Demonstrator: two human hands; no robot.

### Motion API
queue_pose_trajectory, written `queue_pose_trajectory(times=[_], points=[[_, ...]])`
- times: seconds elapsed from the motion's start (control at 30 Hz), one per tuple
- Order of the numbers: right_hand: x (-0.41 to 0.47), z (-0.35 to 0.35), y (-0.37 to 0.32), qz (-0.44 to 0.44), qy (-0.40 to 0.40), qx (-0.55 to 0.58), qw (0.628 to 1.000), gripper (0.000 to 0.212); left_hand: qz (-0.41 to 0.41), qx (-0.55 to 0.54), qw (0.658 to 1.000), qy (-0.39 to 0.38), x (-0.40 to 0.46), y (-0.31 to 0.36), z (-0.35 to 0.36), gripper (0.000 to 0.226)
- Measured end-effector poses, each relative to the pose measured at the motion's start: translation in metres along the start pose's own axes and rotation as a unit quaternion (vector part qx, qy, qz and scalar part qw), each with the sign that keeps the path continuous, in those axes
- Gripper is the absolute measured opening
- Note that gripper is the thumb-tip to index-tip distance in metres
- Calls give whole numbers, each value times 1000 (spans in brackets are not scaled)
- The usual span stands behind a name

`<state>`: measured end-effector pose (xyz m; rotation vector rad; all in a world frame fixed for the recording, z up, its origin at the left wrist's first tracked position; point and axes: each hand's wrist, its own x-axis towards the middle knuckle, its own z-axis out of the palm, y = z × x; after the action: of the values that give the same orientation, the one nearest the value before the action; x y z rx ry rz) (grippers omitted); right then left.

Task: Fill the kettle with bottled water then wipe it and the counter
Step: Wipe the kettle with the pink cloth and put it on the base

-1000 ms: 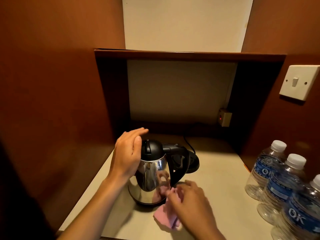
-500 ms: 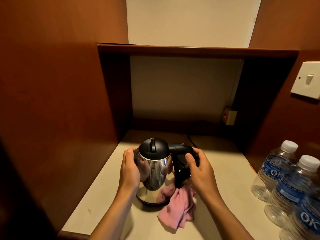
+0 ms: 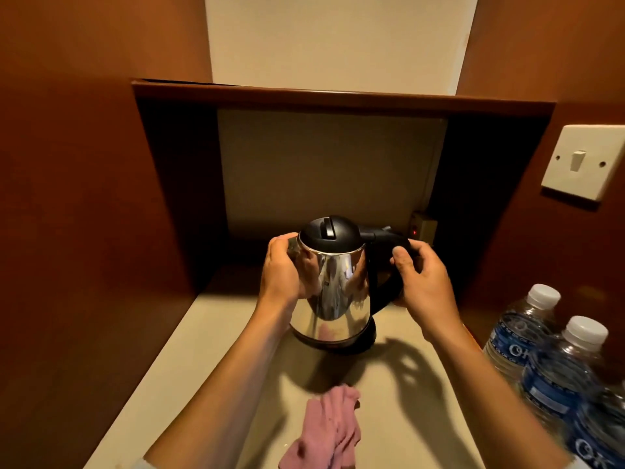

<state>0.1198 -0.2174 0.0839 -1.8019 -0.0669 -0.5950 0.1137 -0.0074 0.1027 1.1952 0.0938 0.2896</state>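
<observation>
I see both hands, left (image 3: 282,272) and right (image 3: 424,282), now gripping the kettle (image 3: 333,286), apparently lifted off the counter (image 3: 209,360), the cloth (image 3: 329,431) dropped at 6 o'clock, so wiping is paused.

One kettle (image 3: 333,292), one pink cloth (image 3: 326,431), three water bottles (image 3: 522,328) (image 3: 563,374) (image 3: 598,431), one wall switch (image 3: 580,162), one socket box (image 3: 422,226) and two hands (image 3: 282,270) (image 3: 424,282) are counted above one surface (image 3: 209,350).

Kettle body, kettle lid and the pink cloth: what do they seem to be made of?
Kettle body: polished metal, likely stainless steel; it mirrors the hands. Kettle lid: black, looks like moulded plastic with a dull sheen. Pink cloth: soft fabric, limp and crumpled; weave unclear.
</observation>
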Motion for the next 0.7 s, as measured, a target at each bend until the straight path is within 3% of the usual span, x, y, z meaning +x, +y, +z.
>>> queue_pose_trajectory(times=[0.2, 0.3, 0.37, 0.7], points=[[27, -3, 27, 31, 23, -12, 999, 65, -42, -15, 999, -16, 33, -29, 25, 36], [29, -2, 36, 44, 25, -18, 999, 48, -47, -49, 997, -32, 37, -36, 34, 22], [30, -2, 44, 50, 28, -20, 998, 45, -51, -69, 996, -37, 38, -40, 39, 26], [24, 6, 60, 85, 36, -31, 995, 46, -26, 31, 999, -17, 39, -50, 35, 31]])
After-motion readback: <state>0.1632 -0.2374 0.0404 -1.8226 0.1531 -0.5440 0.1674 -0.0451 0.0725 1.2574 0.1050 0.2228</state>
